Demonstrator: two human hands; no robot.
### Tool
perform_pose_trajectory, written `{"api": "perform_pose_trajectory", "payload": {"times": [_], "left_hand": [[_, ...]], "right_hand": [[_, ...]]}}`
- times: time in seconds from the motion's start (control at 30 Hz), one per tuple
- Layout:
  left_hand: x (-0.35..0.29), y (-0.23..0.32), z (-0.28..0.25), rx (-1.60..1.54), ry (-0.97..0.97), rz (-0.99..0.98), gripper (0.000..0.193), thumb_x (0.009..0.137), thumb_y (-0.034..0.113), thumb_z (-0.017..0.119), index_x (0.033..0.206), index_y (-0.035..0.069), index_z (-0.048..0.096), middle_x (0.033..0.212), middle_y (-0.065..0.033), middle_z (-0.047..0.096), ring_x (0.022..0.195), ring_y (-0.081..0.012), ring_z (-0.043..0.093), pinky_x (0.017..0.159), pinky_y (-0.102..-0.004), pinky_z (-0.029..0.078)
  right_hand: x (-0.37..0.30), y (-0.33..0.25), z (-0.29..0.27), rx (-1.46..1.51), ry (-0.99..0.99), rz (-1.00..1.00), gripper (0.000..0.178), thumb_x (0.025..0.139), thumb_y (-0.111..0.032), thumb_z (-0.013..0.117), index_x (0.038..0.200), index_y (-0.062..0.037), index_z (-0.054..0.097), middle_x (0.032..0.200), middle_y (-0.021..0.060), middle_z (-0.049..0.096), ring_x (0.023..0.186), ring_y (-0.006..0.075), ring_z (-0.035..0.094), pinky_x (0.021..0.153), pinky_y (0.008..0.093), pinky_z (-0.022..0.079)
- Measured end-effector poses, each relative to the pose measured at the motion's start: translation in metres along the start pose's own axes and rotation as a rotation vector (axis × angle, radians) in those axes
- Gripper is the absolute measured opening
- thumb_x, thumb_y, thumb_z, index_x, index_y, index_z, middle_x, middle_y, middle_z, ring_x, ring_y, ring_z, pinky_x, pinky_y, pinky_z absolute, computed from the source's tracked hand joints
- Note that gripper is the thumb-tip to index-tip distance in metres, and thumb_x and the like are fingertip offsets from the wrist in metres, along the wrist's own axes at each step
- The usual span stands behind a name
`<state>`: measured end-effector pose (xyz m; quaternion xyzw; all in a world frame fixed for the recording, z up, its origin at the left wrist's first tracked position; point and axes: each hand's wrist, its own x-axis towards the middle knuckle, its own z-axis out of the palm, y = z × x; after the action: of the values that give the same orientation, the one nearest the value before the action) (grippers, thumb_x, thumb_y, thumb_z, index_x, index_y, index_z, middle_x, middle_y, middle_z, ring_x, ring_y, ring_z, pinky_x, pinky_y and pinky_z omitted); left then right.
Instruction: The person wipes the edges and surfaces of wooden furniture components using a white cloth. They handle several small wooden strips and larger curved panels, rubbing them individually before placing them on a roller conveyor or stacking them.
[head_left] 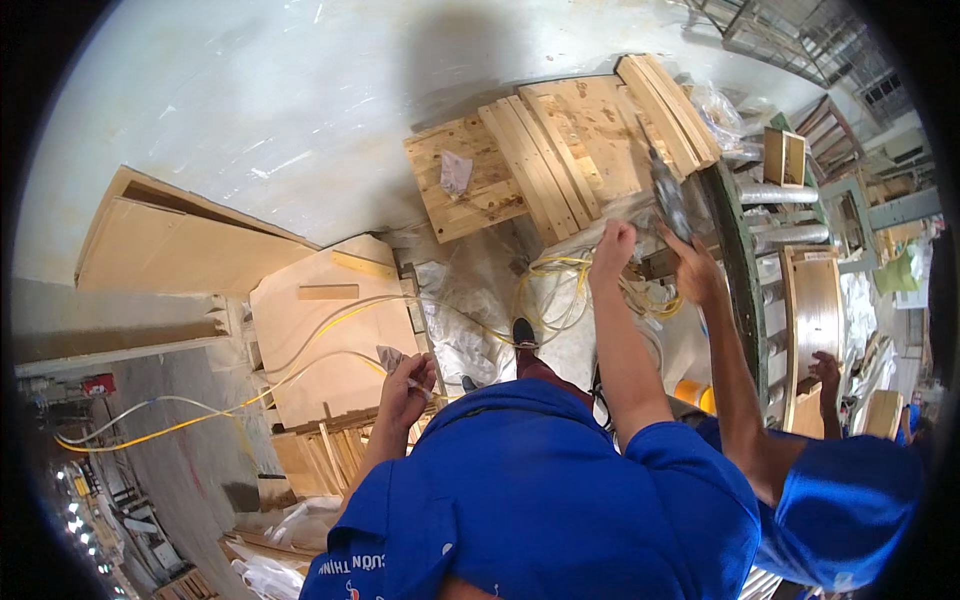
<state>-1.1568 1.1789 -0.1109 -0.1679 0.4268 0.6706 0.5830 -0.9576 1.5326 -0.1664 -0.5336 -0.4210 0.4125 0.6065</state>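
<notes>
My left hand (404,392) is closed on a small crumpled greyish piece of cloth or paper (389,357), held low near my waist. My right hand (613,248) is raised in front of me, its fingers curled into a fist; whatever may be inside is hidden. Just right of it, a co-worker's hand (693,262) grips a dark gun-shaped tool with a thin long tip (668,195). Beyond my right hand lie pale wooden boards (540,165) on a knotty wood panel (470,205). A crumpled pinkish piece (456,174) rests on that panel.
Yellow and grey hoses (330,322) loop across the floor and over a plywood sheet (290,360) at left. A large wooden panel (180,240) leans at far left. The co-worker's blue sleeve (845,510) is close on my right, beside a green metal frame (735,270).
</notes>
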Motion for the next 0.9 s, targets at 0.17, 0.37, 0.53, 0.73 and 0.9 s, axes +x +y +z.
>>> {"api": "perform_pose_trajectory", "payload": {"times": [0.17, 0.37, 0.53, 0.73, 0.9], "left_hand": [[0.002, 0.01, 0.002, 0.08, -0.035, -0.021, 0.007, 0.083, 0.01, 0.058, 0.086, 0.003, 0.059, 0.086, -0.0073, 0.064, 0.076, -0.0161, 0.061, 0.068, -0.026, 0.053], [-0.01, 0.015, -0.005, 0.104, -0.029, -0.011, 0.012, 0.084, 0.009, 0.057, 0.09, -0.001, 0.06, 0.086, -0.01, 0.064, 0.077, -0.0183, 0.062, 0.069, -0.0271, 0.052], [-0.026, 0.016, -0.036, 0.145, 0.028, -0.041, 0.011, 0.084, 0.009, 0.058, 0.09, 0.0, 0.059, 0.086, -0.0099, 0.064, 0.077, -0.0188, 0.061, 0.069, -0.0277, 0.052], [-0.036, 0.019, -0.038, 0.227, 0.058, -0.013, 0.01, 0.083, 0.009, 0.059, 0.089, 0.001, 0.06, 0.086, -0.0089, 0.064, 0.076, -0.0185, 0.062, 0.067, -0.0275, 0.052], [-0.04, 0.016, -0.025, 0.24, 0.047, 0.014, 0.01, 0.083, 0.009, 0.059, 0.089, 0.001, 0.059, 0.085, -0.0091, 0.064, 0.077, -0.0185, 0.062, 0.066, -0.0279, 0.052]], "right_hand": [[-0.072, -0.014, 0.004, 0.289, -0.321, 0.925, 0.023, 0.079, -0.033, 0.063, 0.086, -0.0117, 0.056, 0.074, 0.0003, 0.056, 0.057, 0.0104, 0.048, 0.05, 0.0205, 0.034], [-0.088, -0.01, 0.027, 0.144, -0.232, 0.479, 0.023, 0.077, -0.026, 0.067, 0.09, -0.0081, 0.06, 0.068, -0.0007, 0.056, 0.056, 0.0083, 0.049, 0.048, 0.0211, 0.035], [-0.102, 0.0, 0.046, 0.097, -0.033, 0.129, 0.024, 0.074, -0.013, 0.068, 0.093, -0.0001, 0.061, 0.063, -0.0014, 0.054, 0.053, 0.0058, 0.047, 0.047, 0.0218, 0.038], [-0.104, 0.001, 0.041, 0.2, -0.097, 0.168, 0.024, 0.075, -0.015, 0.069, 0.091, 0.0007, 0.061, 0.063, -0.0014, 0.054, 0.054, 0.0056, 0.047, 0.048, 0.0205, 0.039], [-0.099, -0.001, 0.039, 0.18, -0.185, 0.275, 0.024, 0.077, -0.024, 0.07, 0.082, -0.0029, 0.06, 0.059, -0.0014, 0.052, 0.047, 0.0061, 0.045, 0.043, 0.0201, 0.035]]}}
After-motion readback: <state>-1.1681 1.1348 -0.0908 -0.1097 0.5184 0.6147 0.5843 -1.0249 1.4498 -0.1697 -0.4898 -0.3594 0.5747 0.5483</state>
